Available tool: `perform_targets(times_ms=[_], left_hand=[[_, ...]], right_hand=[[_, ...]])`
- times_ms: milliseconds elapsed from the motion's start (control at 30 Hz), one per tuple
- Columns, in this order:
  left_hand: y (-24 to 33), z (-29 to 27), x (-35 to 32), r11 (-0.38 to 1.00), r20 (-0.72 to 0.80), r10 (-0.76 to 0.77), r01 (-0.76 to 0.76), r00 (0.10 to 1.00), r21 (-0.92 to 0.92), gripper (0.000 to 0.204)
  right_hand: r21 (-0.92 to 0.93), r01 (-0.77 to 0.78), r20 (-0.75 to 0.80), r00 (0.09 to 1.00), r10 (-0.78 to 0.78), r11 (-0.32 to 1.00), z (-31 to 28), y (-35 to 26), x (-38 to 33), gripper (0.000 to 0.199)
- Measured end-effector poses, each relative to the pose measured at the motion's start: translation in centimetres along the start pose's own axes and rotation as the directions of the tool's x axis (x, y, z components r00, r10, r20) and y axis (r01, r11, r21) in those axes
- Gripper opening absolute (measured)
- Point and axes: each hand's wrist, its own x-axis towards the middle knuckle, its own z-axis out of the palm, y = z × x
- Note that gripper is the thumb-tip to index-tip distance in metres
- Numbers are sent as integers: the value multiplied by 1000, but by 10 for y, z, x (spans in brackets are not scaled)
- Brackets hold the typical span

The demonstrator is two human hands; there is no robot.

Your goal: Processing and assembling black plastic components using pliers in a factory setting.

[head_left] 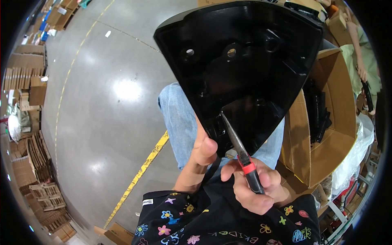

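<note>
A large glossy black plastic part (245, 61), roughly triangular with holes in it, is held up over my lap. My left hand (203, 149) grips its lower edge with the thumb on the near face. My right hand (255, 185) holds needle-nose pliers (241, 153) with red and black handles. The pliers' tip touches the part near its lower corner. My jeans (179, 122) show beneath the part.
An open cardboard box (326, 139) with several black plastic parts stands at my right. Another person (363, 61) in pale green stands at the far right. A grey concrete floor (110, 102) with a yellow line (141, 173) lies to my left, with stacked cardboard (32, 147) along its edge.
</note>
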Motion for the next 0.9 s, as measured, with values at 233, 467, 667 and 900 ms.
perform_targets(times_ms=[233, 467, 667, 900], left_hand=[[5, -19, -2, 997, 214, -31, 44, 976, -58, 81], [24, 1, 23, 827, 135, 363, -386, 922, 410, 68], [32, -5, 28, 761, 120, 338, -347, 933, 548, 66], [26, -6, 22, 931, 24, 197, -195, 980, 309, 73]], right_hand=[[-773, -40, -292, 909, -299, 634, 23, -5, 4, 42], [-484, -351, 325, 779, -537, -802, 42, -31, 10, 36], [288, -393, 397, 879, -264, -873, 70, -61, 16, 50], [317, -401, 577, 801, -161, -859, 54, -79, 28, 46]])
